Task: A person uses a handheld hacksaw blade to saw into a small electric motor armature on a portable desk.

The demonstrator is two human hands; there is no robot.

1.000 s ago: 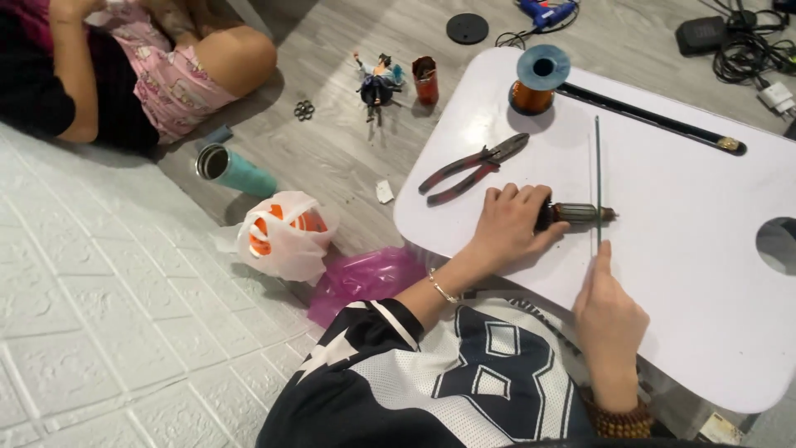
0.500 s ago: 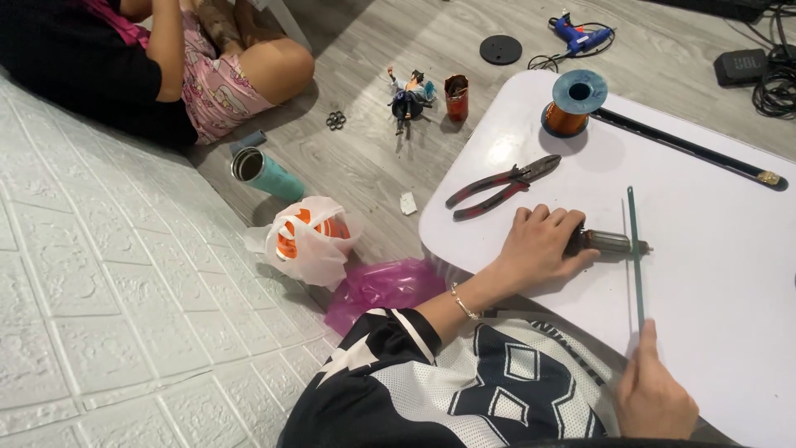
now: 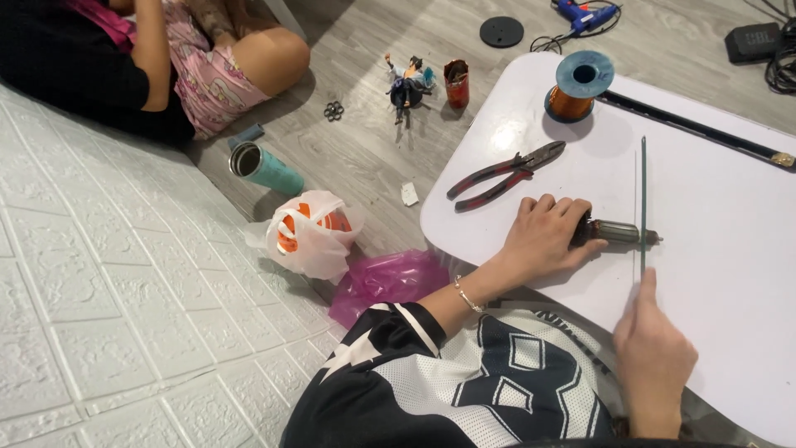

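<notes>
My left hand (image 3: pixel 543 236) grips a small motor armature (image 3: pixel 618 233) lying on the white table (image 3: pixel 730 274), its metal shaft pointing right. My right hand (image 3: pixel 653 357) pinches the near end of a long thin green strip (image 3: pixel 643 199) that lies across the armature and reaches away over the table. Red-handled pliers (image 3: pixel 506 174) lie just beyond my left hand. A spool of copper wire (image 3: pixel 578 85) stands at the table's far edge.
A long black bar (image 3: pixel 696 133) lies along the table's far side. On the grey floor are a toy figure (image 3: pixel 406 83), a brown can (image 3: pixel 456 83), a teal tumbler (image 3: pixel 265 168), a white plastic bag (image 3: pixel 311 232), a pink bag (image 3: pixel 390 282). Another person (image 3: pixel 191 66) sits at the far left.
The view has swung left and down, so everything sits further right and lower. My right hand has drawn back toward me along the green strip. My left hand stays on the armature.
</notes>
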